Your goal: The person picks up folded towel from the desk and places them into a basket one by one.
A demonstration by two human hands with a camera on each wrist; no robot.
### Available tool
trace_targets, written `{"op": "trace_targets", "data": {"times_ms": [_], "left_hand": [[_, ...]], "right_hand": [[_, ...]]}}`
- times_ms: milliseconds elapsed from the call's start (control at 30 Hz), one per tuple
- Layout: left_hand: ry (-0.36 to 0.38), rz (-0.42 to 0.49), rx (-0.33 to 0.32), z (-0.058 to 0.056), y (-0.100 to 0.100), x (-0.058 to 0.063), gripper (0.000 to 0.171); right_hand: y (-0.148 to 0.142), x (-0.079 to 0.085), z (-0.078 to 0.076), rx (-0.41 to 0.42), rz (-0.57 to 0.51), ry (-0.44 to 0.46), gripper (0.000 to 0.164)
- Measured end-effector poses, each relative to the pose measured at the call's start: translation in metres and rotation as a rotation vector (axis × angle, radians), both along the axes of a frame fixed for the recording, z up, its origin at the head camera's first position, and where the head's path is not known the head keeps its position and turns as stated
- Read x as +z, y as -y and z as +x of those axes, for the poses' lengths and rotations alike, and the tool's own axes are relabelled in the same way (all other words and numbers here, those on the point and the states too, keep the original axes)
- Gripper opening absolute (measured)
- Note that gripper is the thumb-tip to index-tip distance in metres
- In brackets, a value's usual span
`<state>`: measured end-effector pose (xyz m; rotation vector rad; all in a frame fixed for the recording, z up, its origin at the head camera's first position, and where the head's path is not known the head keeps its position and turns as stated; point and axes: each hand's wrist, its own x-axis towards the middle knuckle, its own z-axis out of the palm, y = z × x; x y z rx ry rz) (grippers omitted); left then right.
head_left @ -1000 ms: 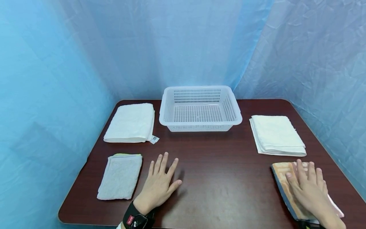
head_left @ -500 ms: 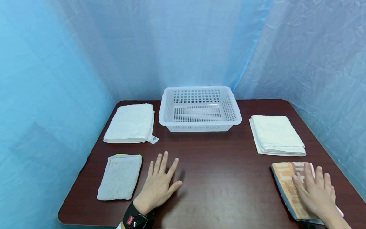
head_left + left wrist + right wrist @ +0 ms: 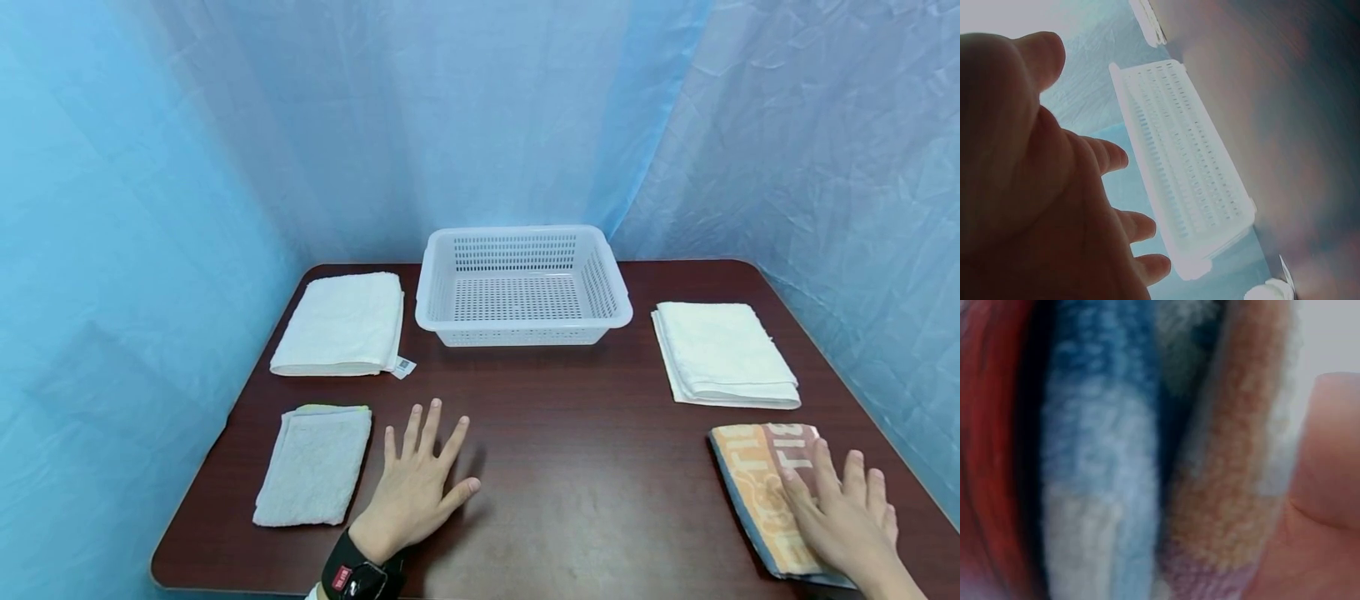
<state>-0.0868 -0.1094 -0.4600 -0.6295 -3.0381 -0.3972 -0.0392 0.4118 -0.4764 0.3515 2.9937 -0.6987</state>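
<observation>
My left hand [image 3: 412, 492], fingers spread, is at the front of the table, just right of a folded grey towel [image 3: 315, 467]; it holds nothing. In the left wrist view its fingers [image 3: 1138, 225] point toward the white basket [image 3: 1179, 162]. At the right front my right hand [image 3: 847, 517] lies flat over a folded orange, pink and blue patterned towel [image 3: 757, 500], covering its right part. The right wrist view shows the towel's folded edge [image 3: 1100, 456] in layers close up, with part of the palm [image 3: 1322, 537] beside it.
At the back centre stands the white perforated basket [image 3: 525, 329] with no towel inside. A folded white towel [image 3: 341, 325] with a tag lies at the back left, another white towel [image 3: 727, 354] at the right. The dark table [image 3: 570, 467] has blue curtains [image 3: 480, 125] behind it.
My right hand has slid rightward and slightly nearer across the patterned towel, uncovering more of its orange and pink print. The towel and my left hand have hardly moved.
</observation>
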Motion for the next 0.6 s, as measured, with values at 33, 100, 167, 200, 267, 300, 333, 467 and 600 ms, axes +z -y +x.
{"op": "trace_targets", "data": {"times_ms": [33, 100, 167, 200, 267, 300, 333, 467, 600], "left_hand": [[0.003, -0.001, -0.001, 0.0000, -0.0004, 0.0001, 0.074], [0.009, 0.000, -0.002, -0.0003, -0.0010, 0.0001, 0.074], [0.010, 0.002, -0.004, -0.0006, -0.0014, 0.0004, 0.074], [0.012, 0.003, -0.004, -0.0007, -0.0014, 0.0005, 0.073], [0.010, 0.005, -0.004, -0.0009, -0.0014, 0.0005, 0.073], [0.009, 0.007, -0.004, -0.0009, -0.0014, 0.0006, 0.073], [0.007, 0.006, -0.004, -0.0008, -0.0014, 0.0007, 0.073], [0.008, 0.010, -0.004, -0.0004, -0.0015, 0.0006, 0.073], [0.015, 0.007, -0.007, 0.0003, -0.0017, 0.0007, 0.073]], "right_hand": [[0.0001, -0.0007, 0.0005, -0.010, 0.005, 0.004, 0.079], [0.0000, -0.0013, 0.0016, -0.016, 0.007, 0.007, 0.079], [-0.0002, -0.0014, 0.0024, -0.022, 0.007, 0.013, 0.078], [-0.0006, -0.0018, 0.0026, -0.025, 0.006, 0.016, 0.078], [-0.0016, -0.0021, 0.0032, -0.019, 0.004, 0.012, 0.077], [-0.0020, -0.0024, 0.0032, -0.021, 0.006, 0.009, 0.077], [-0.0024, -0.0028, 0.0033, -0.022, 0.007, 0.007, 0.076], [-0.0044, -0.0041, 0.0038, -0.026, 0.012, 0.007, 0.076], [-0.0063, -0.0052, 0.0044, -0.041, 0.003, 0.033, 0.077]]}}
